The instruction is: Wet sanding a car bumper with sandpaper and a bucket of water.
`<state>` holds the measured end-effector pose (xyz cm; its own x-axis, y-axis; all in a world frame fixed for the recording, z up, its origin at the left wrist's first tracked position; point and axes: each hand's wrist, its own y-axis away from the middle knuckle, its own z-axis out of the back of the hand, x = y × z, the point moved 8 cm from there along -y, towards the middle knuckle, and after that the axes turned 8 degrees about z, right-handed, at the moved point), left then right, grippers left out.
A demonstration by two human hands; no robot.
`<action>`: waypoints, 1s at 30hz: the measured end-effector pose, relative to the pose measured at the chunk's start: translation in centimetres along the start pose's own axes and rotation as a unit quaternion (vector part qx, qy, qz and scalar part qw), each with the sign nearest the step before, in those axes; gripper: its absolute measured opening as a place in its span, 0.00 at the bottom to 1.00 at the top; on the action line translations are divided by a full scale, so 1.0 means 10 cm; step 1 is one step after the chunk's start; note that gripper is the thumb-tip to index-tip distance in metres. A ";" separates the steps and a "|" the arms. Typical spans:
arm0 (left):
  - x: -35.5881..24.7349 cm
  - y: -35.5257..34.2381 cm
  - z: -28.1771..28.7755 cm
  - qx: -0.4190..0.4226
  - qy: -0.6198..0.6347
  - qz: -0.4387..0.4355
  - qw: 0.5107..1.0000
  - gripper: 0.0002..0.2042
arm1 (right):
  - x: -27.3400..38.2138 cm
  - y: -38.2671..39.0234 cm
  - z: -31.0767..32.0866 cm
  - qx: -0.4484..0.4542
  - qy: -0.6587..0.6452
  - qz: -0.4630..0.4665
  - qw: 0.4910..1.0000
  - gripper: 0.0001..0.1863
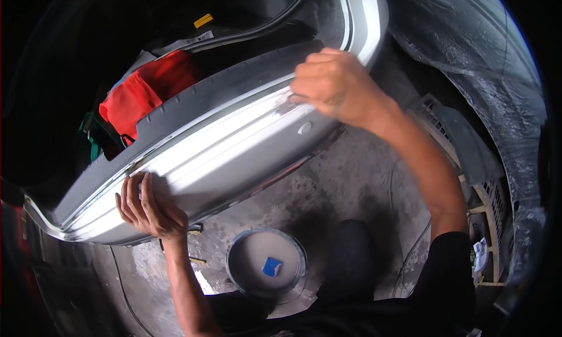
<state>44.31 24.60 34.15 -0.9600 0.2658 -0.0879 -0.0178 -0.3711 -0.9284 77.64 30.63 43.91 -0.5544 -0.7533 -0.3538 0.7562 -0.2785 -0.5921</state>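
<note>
The silver car body sill [234, 155] of an open trunk runs diagonally, with dark trim [175, 111] along its inner edge. My left hand [149, 205] rests on the sill's lower-left part, its fingers apart and slightly bent. My right hand [331, 85] is closed and pressed on the upper-right part, beside a greyish smudge; whatever it may hold is hidden. Below the sill, a round bucket [246, 246] holds cloudy liquid with a blue piece [271, 267] in it.
Red cloth [132, 100] and a green item [93, 138] lie inside the dark trunk. At right are crinkled plastic sheeting [480, 79] and a plastic crate [489, 231]. A thin cable [123, 293] crosses the stained concrete floor [328, 179], and my dark-clad leg [345, 261] is beside the bucket.
</note>
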 end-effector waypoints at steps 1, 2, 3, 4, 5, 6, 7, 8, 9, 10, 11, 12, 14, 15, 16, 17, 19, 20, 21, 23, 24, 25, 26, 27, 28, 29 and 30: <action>0.01 0.01 0.00 0.000 0.004 -0.001 1.000 0.18 | 0.02 -0.05 -0.03 0.002 0.003 -0.003 1.000 0.13; 0.04 0.03 0.00 -0.003 -0.003 -0.001 1.000 0.18 | 0.05 -0.10 -0.06 0.005 -0.008 0.001 1.000 0.13; 0.06 0.05 0.00 -0.005 -0.010 -0.001 1.000 0.18 | 0.07 -0.12 -0.08 0.007 -0.018 0.004 1.000 0.13; 0.07 0.07 0.00 -0.006 -0.011 0.003 1.000 0.18 | 0.06 -0.12 -0.04 -0.011 -0.025 0.022 0.999 0.13; 0.07 0.05 0.00 -0.006 -0.013 0.003 1.000 0.18 | 0.04 -0.08 0.00 -0.012 -0.026 0.023 0.999 0.13; 0.06 0.03 -0.01 -0.004 -0.010 -0.001 1.000 0.18 | -0.02 -0.02 0.01 0.002 -0.011 -0.001 1.000 0.13; 0.04 0.02 -0.01 -0.001 -0.006 -0.004 1.000 0.18 | -0.07 0.02 0.03 0.018 0.005 -0.025 1.000 0.14; 0.03 0.02 -0.01 -0.001 -0.007 -0.003 1.000 0.18 | -0.02 0.00 0.04 0.001 0.004 -0.013 1.000 0.13; 0.03 0.03 0.00 0.001 -0.011 0.000 1.000 0.19 | 0.03 -0.06 0.01 0.001 0.004 -0.013 1.000 0.13; 0.04 0.03 0.00 0.003 -0.013 0.000 1.000 0.19 | 0.08 -0.14 -0.05 0.015 -0.002 -0.011 1.000 0.10; 0.05 0.03 -0.01 0.003 -0.011 -0.001 1.000 0.19 | 0.11 -0.18 -0.10 0.029 -0.009 -0.010 1.000 0.08; 0.06 0.04 -0.02 0.003 -0.011 0.002 1.000 0.19 | 0.09 -0.14 -0.08 -0.001 -0.015 0.016 1.000 0.12; 0.07 0.05 0.00 0.004 -0.020 0.008 1.000 0.19 | 0.00 -0.01 -0.02 0.002 -0.001 0.004 1.000 0.13; 0.03 0.02 -0.01 0.001 -0.011 0.003 1.000 0.19 | -0.05 0.04 0.02 0.009 0.019 -0.010 1.000 0.14; -0.03 0.00 -0.02 -0.001 -0.002 -0.005 1.000 0.19 | -0.02 0.07 0.04 -0.008 0.019 -0.013 1.000 0.13; -0.02 0.00 -0.02 -0.002 0.000 -0.006 1.000 0.19 | 0.02 0.02 0.01 -0.008 0.021 -0.014 1.000 0.13; 0.04 0.02 0.01 -0.001 -0.010 0.003 1.000 0.19 | 0.18 -0.14 -0.09 -0.017 0.008 0.020 1.000 0.12; 0.06 0.02 0.02 -0.001 -0.011 0.001 1.000 0.19 | 0.19 -0.18 -0.09 -0.012 -0.005 0.018 1.000 0.11; 0.08 0.03 0.03 0.001 -0.012 0.003 1.000 0.19 | 0.16 -0.16 -0.08 -0.014 -0.005 0.017 1.000 0.11; 0.06 0.03 0.01 0.003 -0.011 0.008 1.000 0.19 | 0.05 -0.03 0.04 0.000 0.047 0.013 0.999 0.11; 0.02 0.00 -0.01 -0.001 -0.017 -0.002 1.000 0.19 | -0.01 0.02 0.08 -0.001 0.026 -0.015 1.000 0.11; -0.02 -0.01 -0.02 -0.005 -0.023 -0.012 1.000 0.20 | -0.01 0.04 0.04 0.000 0.027 -0.014 1.000 0.11; 0.01 0.02 -0.02 -0.003 -0.009 0.003 1.000 0.19 | 0.03 0.01 -0.03 0.010 0.022 -0.005 1.000 0.10; 0.00 0.03 -0.04 -0.004 -0.002 0.000 1.000 0.19 | 0.06 -0.02 -0.03 0.021 0.022 -0.001 1.000 0.10; 0.03 0.04 -0.02 -0.003 -0.006 0.006 1.000 0.19 | 0.06 -0.05 -0.03 0.020 0.022 -0.002 1.000 0.10; 0.05 0.03 -0.01 -0.002 -0.010 0.011 1.000 0.19 | 0.05 -0.06 -0.04 0.019 0.009 -0.008 1.000 0.09; 0.05 0.02 0.01 -0.004 -0.003 0.012 1.000 0.18 | 0.05 -0.07 -0.04 0.017 -0.005 -0.015 1.000 0.08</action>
<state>43.79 24.58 33.99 -0.9621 0.2509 -0.1072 0.0070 -0.3702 -0.9289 76.73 30.70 43.87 -0.5732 -0.7504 -0.3291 0.7514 -0.3211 -0.5764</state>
